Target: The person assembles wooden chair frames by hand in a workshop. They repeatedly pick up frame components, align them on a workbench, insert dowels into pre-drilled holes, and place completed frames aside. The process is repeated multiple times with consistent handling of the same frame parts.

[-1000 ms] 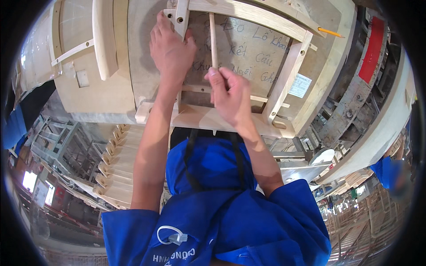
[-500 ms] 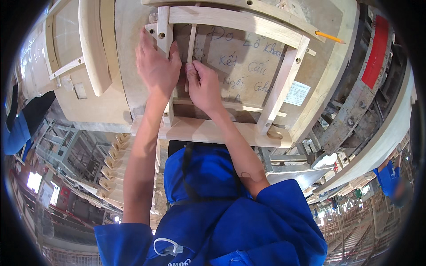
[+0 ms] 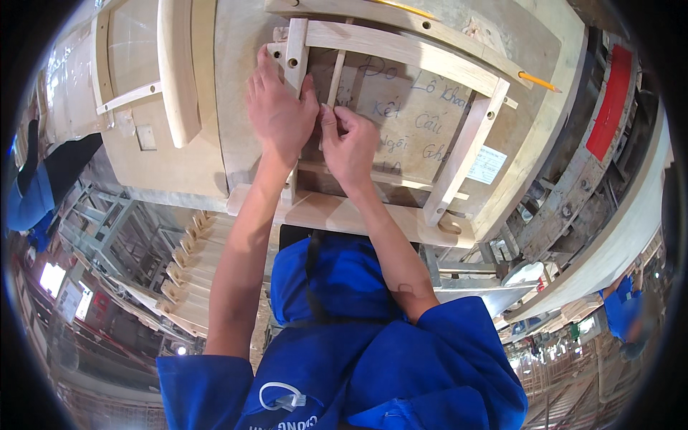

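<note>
A pale wooden chair frame (image 3: 401,43) lies flat on a workbench (image 3: 179,165) that has handwriting on its top. My left hand (image 3: 279,111) clasps the frame's left rail (image 3: 295,43), which has drilled holes. Right beside it, my right hand (image 3: 351,143) pinches the lower end of a thin wooden slat (image 3: 335,68). The slat runs up to the frame's top crossbar. The two hands touch each other. My fingers hide the slat's lower end.
A curved wooden piece (image 3: 175,72) lies on the bench at the left. An orange pencil (image 3: 537,81) rests at the frame's far right corner. Stacked wooden parts (image 3: 190,279) sit below the bench. People in blue stand at the left (image 3: 36,193) and lower right (image 3: 620,308).
My right hand has carried the thin slat leftward, from the frame's middle to just beside the left rail. My left hand has stayed on that rail.
</note>
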